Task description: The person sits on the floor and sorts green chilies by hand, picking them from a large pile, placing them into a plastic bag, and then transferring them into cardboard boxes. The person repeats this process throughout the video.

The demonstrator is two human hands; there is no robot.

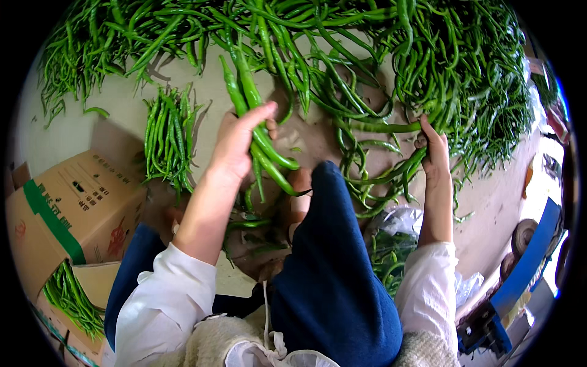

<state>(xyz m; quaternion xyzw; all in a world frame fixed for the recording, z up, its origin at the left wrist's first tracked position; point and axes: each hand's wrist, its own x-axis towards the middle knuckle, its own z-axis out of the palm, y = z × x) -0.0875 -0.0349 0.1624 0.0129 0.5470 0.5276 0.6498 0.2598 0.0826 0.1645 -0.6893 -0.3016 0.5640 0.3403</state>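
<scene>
Several long green chili peppers (247,91) lie across the palm of my left hand (238,137), with my thumb and fingers closed around them. Their tips hang down towards my knee. On the right, my right hand (433,147) pinches a long green pepper (390,126) between thumb and fingers, at the edge of a large heap of green peppers (467,69). Some of its fingers are hidden behind the peppers. Between my hands, loose curved peppers (357,101) are spread over the floor (307,133).
A neat bundle of peppers (167,137) lies left of my left hand. Beside it stands a printed cardboard box (91,206), with peppers (75,298) showing at its opening. A clear plastic bag (396,225) holding peppers is by my right forearm. A blue wheeled cart (527,257) stands far right.
</scene>
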